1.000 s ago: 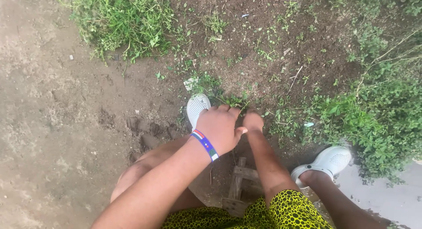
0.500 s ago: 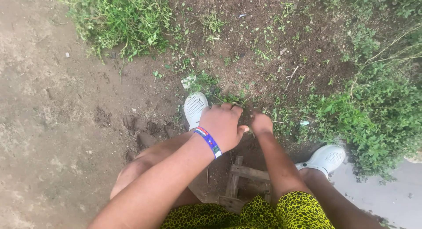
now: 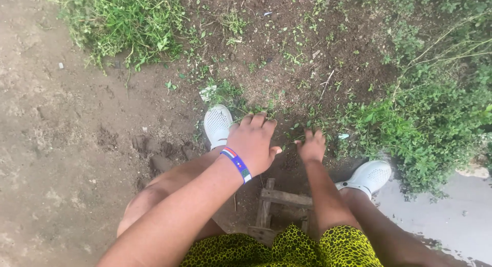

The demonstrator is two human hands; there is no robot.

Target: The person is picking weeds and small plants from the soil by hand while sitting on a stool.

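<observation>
I look down at bare dark soil [image 3: 287,67] dotted with small green weeds [image 3: 294,121]. My left hand [image 3: 254,140], with a beaded blue, white and red wristband [image 3: 236,163], reaches down with fingers curled onto low weeds by my left white clog [image 3: 217,123]. My right hand [image 3: 311,144] rests on the soil a little to the right, fingers spread and tips among small weeds. Whether either hand grips a stem is hidden by the fingers.
A low wooden stool [image 3: 279,205] sits under me between my knees. My right white clog [image 3: 366,177] stands beside a concrete slab [image 3: 451,221]. Thick weeds [image 3: 425,118] grow at the right, a grass clump [image 3: 123,26] at upper left, packed dirt [image 3: 56,144] to the left.
Both hands have shifted slightly left and forward over the weeds. The right hand has gone from bunched to fingers spread on the soil, and the two hands are further apart.
</observation>
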